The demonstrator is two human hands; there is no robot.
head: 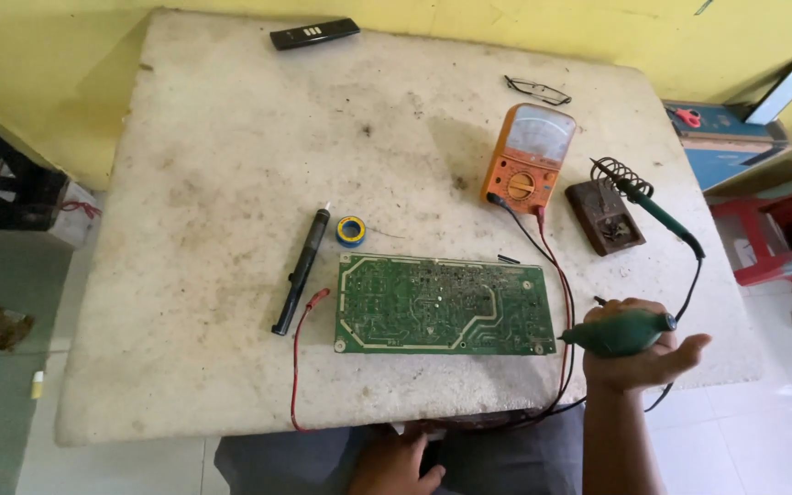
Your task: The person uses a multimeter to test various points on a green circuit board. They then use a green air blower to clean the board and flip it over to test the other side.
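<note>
Gripping a green-handled soldering iron [618, 333], the person's right hand [639, 353] hovers just off the right end of the green circuit board [442, 305], fingers wrapped around the handle and tip aimed toward the board's near right corner. The board lies solder-side up near the table's [213, 165] front edge. The left hand [394, 463] rests low by the lap, below the table edge, loosely curled on nothing visible. An orange multimeter [529, 156] sits behind the board, its leads trailing forward; a solder spool [351, 230] and a black desoldering pump [302, 270] lie just left. The iron seems poised for a joint; touching one likely needs a steady tip and solder brought within reach.
</note>
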